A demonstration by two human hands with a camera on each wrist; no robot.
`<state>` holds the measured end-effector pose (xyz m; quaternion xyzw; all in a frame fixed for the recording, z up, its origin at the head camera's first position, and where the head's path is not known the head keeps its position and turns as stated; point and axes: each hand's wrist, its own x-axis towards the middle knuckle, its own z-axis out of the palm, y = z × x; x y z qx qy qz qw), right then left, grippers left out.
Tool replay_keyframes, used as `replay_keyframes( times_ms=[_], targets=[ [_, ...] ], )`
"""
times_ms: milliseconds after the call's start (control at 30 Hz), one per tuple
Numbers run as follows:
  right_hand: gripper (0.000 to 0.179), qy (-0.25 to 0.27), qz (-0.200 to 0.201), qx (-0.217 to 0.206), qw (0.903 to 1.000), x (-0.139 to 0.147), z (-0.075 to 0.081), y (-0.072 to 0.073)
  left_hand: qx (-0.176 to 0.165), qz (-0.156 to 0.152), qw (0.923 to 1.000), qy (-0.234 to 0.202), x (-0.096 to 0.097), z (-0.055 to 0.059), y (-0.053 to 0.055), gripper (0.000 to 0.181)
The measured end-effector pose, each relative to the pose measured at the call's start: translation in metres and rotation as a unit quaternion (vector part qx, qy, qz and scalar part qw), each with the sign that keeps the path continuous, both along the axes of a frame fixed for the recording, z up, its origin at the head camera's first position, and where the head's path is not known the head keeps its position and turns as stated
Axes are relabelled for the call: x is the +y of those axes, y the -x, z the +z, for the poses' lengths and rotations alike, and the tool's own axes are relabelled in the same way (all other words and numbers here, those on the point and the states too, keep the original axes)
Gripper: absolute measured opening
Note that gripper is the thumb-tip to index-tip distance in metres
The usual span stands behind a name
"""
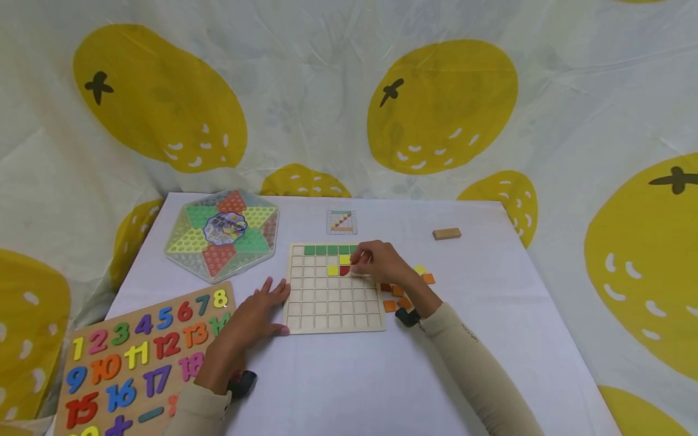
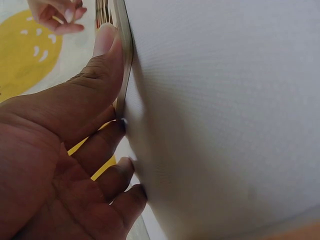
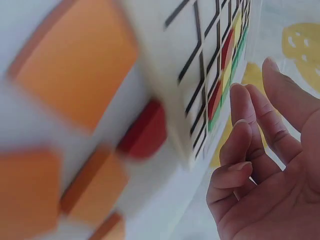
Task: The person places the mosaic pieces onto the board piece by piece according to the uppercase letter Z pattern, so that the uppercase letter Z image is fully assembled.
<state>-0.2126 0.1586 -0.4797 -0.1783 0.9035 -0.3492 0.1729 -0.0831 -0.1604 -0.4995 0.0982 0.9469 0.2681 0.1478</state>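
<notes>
A wooden grid board (image 1: 335,303) lies on the white table. Green tiles (image 1: 327,250) line its far row, with yellow tiles (image 1: 333,270) and a red piece (image 1: 344,270) below them. My right hand (image 1: 382,261) is over the board's far right part, covering some squares. In the right wrist view its thumb stands apart from the fingers (image 3: 242,102), with nothing between them, and two red pieces (image 3: 215,100) show on the board. At the board's left edge rests my left hand (image 1: 253,315), fingers spread, thumb (image 2: 107,45) against the side.
Loose orange tiles (image 1: 389,306), a red piece (image 3: 145,132) and a yellow tile (image 1: 420,270) lie right of the board. A pattern card (image 1: 342,222) is behind it, a small wooden block (image 1: 446,234) farther right. Left are a star-patterned game board (image 1: 256,257) and a number board (image 1: 139,375).
</notes>
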Motion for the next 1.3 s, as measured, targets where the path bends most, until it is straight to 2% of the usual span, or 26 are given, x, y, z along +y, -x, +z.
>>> replay_keyframes(
  times_ms=[267, 533, 867, 1067, 1300],
  targets=[
    [0.018, -0.028, -0.033, -0.019, 0.9989, 0.036, 0.002, -0.011, 0.002, 0.002, 1.0, 0.002, 0.0, 0.0, -0.001, 0.102],
    [0.022, -0.059, -0.039, -0.036, 0.9969, 0.055, -0.003, -0.023, 0.005, 0.002, 1.0, -0.003, -0.001, 0.002, -0.002, 0.101],
    [0.023, -0.073, -0.033, -0.014, 0.9966, 0.056, -0.017, -0.026, 0.003, 0.001, 1.0, -0.006, -0.001, -0.001, -0.001, 0.101],
    [0.017, -0.05, -0.041, -0.018, 0.9977, 0.055, -0.011, -0.026, 0.004, 0.003, 1.0, -0.004, -0.001, 0.0, -0.002, 0.101],
    [0.015, -0.019, -0.029, 0.014, 0.9993, 0.044, -0.001, -0.028, 0.009, -0.001, 1.0, -0.003, 0.0, -0.001, -0.002, 0.102]
  ],
)
